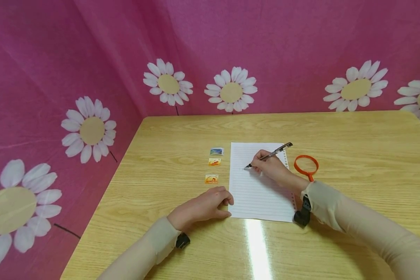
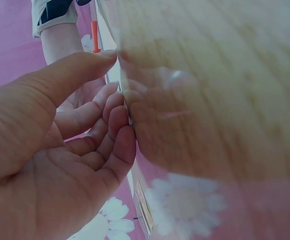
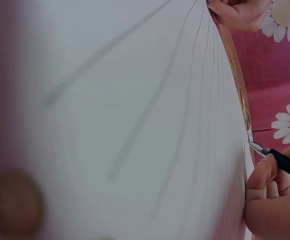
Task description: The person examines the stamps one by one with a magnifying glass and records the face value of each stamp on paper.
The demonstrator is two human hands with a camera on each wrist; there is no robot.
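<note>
My right hand (image 1: 272, 168) pinches a black pen (image 1: 277, 151) with its tip down at the upper left of a lined sheet of paper (image 1: 255, 198). In the right wrist view the pen's metal tip and dark grip (image 3: 284, 162) show between thumb and fingers, right at the paper. Faint small marks (image 1: 241, 169) lie on the sheet beside the tip. At the paper's lower left edge rests my left hand (image 1: 207, 206), its fingers loosely bent and fingertips on the sheet's border. The left wrist view shows no object held in it (image 2: 70, 145).
Left of the sheet, three small stamp-like pictures lie in a column: a blue one (image 1: 217, 151) and two yellow-orange ones (image 1: 214, 161), (image 1: 211, 179). A red-orange magnifying glass (image 1: 310, 175) lies right of the paper, partly behind my right forearm. Beyond the wooden table (image 1: 161, 155) hangs a pink flowered cloth.
</note>
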